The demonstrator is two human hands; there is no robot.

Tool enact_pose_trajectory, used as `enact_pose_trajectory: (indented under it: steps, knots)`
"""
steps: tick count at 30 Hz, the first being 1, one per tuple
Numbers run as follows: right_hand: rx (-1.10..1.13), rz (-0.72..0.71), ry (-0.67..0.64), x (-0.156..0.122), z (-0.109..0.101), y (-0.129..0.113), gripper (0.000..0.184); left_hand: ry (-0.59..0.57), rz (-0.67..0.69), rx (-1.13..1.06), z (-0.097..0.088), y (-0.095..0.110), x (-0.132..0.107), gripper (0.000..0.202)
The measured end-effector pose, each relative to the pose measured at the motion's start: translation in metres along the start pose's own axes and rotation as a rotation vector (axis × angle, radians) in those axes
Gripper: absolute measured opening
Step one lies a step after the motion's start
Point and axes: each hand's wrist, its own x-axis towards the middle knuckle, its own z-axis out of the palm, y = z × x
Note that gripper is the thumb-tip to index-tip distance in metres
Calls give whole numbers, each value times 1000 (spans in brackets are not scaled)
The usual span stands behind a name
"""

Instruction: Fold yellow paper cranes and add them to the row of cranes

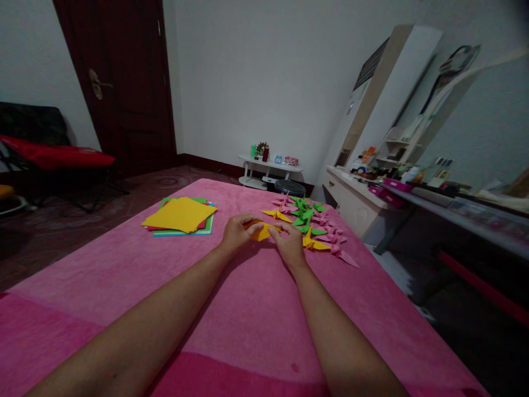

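Observation:
Between my two hands is a small folded piece of yellow origami paper (261, 234), just above the pink cloth. My left hand (238, 231) pinches its left side, thumb on the near face and fingers behind. On the opposite side my right hand (291, 242) grips it the same way. The fingers behind the paper are partly hidden. Right beside my right hand lies a group of folded paper cranes (305, 212) in green, pink and yellow. A stack of coloured paper sheets (179, 215), yellow on top, rests to the left of my left hand.
The pink cloth (231, 314) covers the table under my arms. Beyond its far edge are a round dark stool (290, 187) and a low white shelf (270, 164). A cluttered dressing table (355, 190) stands at the right, a red folding chair (53, 154) at the left.

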Motion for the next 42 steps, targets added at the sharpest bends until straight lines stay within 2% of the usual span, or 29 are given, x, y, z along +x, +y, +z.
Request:
enact_pose_trajectory:
  steps: [3,5,14,22,25,30,37,39,42]
  knots:
    - [10,-10,-31,-1,1,0,14,-67,123,83,-1,3,0,19]
    - [20,-10,-52,-2,2,1,15,-102,157,128,-1,4,0,19]
    - [12,48,-43,-2,-1,0,14,-138,105,234,-1,6,0,23]
    - [94,117,-108,-1,-2,3,14,-126,16,220,0,2,-1,25]
    - [54,148,-106,-1,-1,7,16,-153,65,215,0,1,-1,26]
    - [-30,100,-131,-3,-2,10,19,-212,177,251,-2,4,-2,26]
    - [47,121,-203,-4,-4,5,23,-192,182,367,-2,11,-2,28]
    - [75,161,-221,-2,-4,5,22,-185,162,387,-3,11,-1,27]
    - [191,368,-316,0,-7,9,20,-216,51,347,-5,6,0,29]
